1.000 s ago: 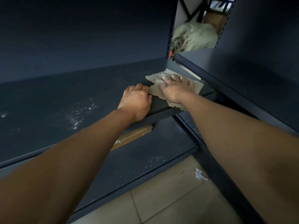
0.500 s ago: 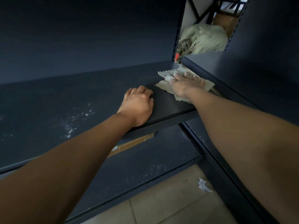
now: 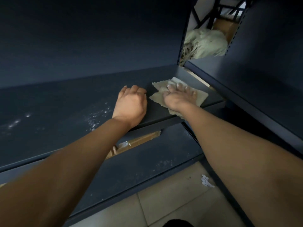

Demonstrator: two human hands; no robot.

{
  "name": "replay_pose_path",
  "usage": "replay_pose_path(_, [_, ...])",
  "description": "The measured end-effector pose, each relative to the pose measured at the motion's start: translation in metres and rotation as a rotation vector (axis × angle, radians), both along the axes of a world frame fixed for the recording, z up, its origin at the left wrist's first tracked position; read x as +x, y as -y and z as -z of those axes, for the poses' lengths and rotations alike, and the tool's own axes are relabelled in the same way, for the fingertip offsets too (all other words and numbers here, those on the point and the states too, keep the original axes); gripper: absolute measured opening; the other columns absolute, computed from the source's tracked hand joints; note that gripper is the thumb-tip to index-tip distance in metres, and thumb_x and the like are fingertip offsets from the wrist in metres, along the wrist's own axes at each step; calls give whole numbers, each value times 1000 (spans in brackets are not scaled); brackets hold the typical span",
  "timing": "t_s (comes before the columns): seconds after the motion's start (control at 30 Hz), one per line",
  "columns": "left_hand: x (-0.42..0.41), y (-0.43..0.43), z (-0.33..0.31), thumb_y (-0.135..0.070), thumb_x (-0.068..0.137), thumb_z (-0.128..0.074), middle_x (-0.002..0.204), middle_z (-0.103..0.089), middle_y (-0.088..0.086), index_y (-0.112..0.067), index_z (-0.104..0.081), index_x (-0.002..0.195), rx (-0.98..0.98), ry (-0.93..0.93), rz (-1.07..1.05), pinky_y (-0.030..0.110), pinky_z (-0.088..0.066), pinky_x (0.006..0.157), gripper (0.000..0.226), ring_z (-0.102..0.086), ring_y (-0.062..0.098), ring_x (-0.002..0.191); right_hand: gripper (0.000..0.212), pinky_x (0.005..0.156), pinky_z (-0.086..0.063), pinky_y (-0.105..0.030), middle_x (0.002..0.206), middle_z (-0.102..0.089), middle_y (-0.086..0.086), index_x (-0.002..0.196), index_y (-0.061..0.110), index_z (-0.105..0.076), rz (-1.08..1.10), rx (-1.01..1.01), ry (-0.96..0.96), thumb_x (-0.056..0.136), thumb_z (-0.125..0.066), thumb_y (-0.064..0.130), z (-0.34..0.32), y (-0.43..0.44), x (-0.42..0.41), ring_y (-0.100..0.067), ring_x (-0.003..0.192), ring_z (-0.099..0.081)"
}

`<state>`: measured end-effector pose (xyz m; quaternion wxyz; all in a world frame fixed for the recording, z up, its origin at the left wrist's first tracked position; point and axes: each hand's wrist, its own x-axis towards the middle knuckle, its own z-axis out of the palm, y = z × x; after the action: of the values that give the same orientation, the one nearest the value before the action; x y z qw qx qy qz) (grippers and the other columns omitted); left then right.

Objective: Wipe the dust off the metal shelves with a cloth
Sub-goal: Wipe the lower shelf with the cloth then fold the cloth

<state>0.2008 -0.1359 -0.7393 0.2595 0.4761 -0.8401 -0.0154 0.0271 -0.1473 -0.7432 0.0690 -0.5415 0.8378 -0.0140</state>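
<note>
A dark blue metal shelf (image 3: 62, 102) runs across the middle of the view, with pale dust specks left of my hands. A beige cloth (image 3: 158, 96) with a zigzag edge lies flat near the shelf's right end. My right hand (image 3: 177, 97) presses on the cloth with its fingers spread straight. Just left of the cloth, my left hand (image 3: 131, 104) rests on the shelf near its front edge, fingers curled under and holding nothing.
A lower shelf (image 3: 147, 154) sits beneath, with a brown cardboard box (image 3: 139, 141) partly hidden under the upper one. Another dark shelf unit (image 3: 262, 89) stands to the right. A greenish sack (image 3: 205, 43) lies behind. A scrap of white paper (image 3: 207, 181) lies on the tiled floor.
My right hand and the cloth have slid back from the far right corner toward the left hand. The left hand has stayed in place.
</note>
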Motion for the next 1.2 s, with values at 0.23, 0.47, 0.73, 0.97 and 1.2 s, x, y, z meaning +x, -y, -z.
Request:
replay_pose_path(0.23, [137,-16,-1,-13,93,-39,111,-61,22,-1,-60,110,-18,46,-224,44,-26,109,30,-53,41,106,53,117,8,-49,160,10,5,151,38,-5,-274,38,34,99,-12,47,-3,13,134,-26,147,11])
replay_pose_path(0.47, [190,-30,6,-19,89,-32,105,-61,24,0,-61,103,37,-18,-339,45,-35,99,37,-54,42,98,53,118,6,-46,161,1,8,151,35,-12,-467,-19,85,99,-23,33,1,-5,226,-23,148,6])
replay_pose_path(0.73, [196,-42,13,-15,95,-37,116,-59,21,-3,-58,114,89,-44,-329,42,-29,104,31,-51,40,107,53,118,-3,-50,161,0,6,151,37,-8,-250,19,23,98,-13,37,-9,-28,172,-24,148,0])
replay_pose_path(0.97, [208,-48,10,-15,95,-36,117,-58,18,-4,-57,116,96,-53,-316,40,-27,106,32,-49,38,110,54,117,5,-49,161,7,3,152,36,-3,-167,41,-16,98,-11,42,-7,-38,188,-27,147,7])
replay_pose_path(1.2, [223,-47,10,-15,95,-35,117,-59,19,-4,-57,115,101,-27,-325,40,-26,108,32,-51,36,111,55,116,7,-51,161,10,3,151,35,-1,-292,44,-2,98,-11,46,-6,-43,250,-29,147,10])
